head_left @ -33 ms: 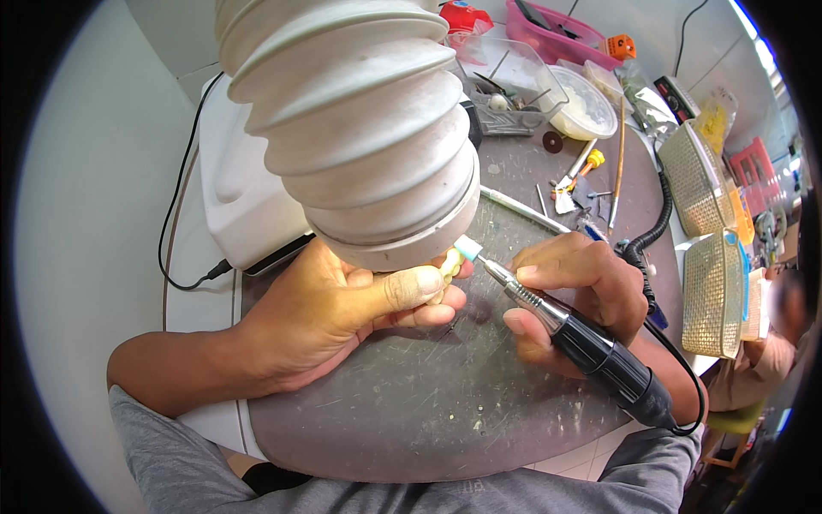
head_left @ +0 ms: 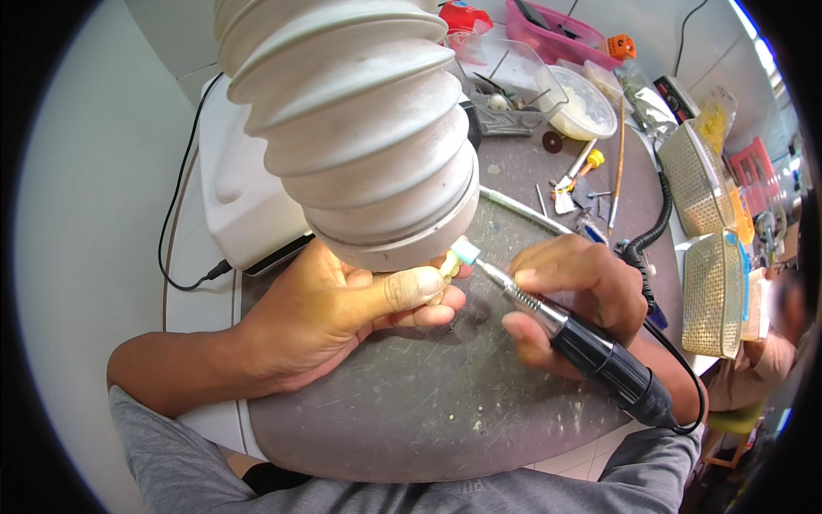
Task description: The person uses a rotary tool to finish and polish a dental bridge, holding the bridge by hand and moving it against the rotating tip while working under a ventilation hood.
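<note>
My left hand (head_left: 342, 308) is closed, pinching a small yellowish dental piece (head_left: 449, 266) with tooth-like bumps between thumb and fingers. Part of the piece is hidden by the thumb. My right hand (head_left: 586, 278) grips a rotary handpiece (head_left: 604, 364) with a black body and a silver nose, held like a pen. At its end sits a light blue polishing tip (head_left: 465, 250), which meets the upper end of the dental piece. Just above my left fingers hangs the mouth of a thick white ribbed hose (head_left: 360, 146), covering part of that hand.
A white machine (head_left: 248, 188) stands left on the grey worktop (head_left: 368, 428). Toward the back are a clear tray (head_left: 514, 124) of small tools, a round tub (head_left: 582, 103) and a pink basket (head_left: 565, 34). Mesh baskets (head_left: 712, 291) line the right, near another person's arm (head_left: 753, 368).
The handpiece's blue tip has shifted very slightly to the left and down against the dental piece. My left hand looks unmoved.
</note>
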A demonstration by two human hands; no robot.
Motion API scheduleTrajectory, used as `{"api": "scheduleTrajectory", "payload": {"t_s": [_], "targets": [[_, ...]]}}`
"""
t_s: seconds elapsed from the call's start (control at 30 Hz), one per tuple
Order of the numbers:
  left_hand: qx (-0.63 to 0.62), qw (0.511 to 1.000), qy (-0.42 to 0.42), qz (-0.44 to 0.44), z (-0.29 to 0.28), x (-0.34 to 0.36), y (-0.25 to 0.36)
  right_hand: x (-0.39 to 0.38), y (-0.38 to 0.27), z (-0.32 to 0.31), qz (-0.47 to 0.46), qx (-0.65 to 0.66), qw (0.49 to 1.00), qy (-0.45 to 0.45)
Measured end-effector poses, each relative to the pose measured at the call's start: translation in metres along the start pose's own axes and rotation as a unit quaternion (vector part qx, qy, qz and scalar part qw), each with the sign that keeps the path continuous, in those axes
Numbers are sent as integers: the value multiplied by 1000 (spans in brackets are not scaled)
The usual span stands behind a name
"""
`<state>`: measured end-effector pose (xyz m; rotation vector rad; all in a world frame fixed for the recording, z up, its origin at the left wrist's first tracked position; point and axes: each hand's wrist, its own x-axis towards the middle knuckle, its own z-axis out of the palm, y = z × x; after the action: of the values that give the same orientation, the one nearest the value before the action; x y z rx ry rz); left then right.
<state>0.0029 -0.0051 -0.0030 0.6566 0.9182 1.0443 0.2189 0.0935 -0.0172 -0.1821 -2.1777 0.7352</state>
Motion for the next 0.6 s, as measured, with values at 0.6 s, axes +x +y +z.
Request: {"api": "scheduleTrajectory", "payload": {"t_s": [0.6], "targets": [[1,1000,-1,-1,0,0,1,0,-1,0,40,12,999,9]]}}
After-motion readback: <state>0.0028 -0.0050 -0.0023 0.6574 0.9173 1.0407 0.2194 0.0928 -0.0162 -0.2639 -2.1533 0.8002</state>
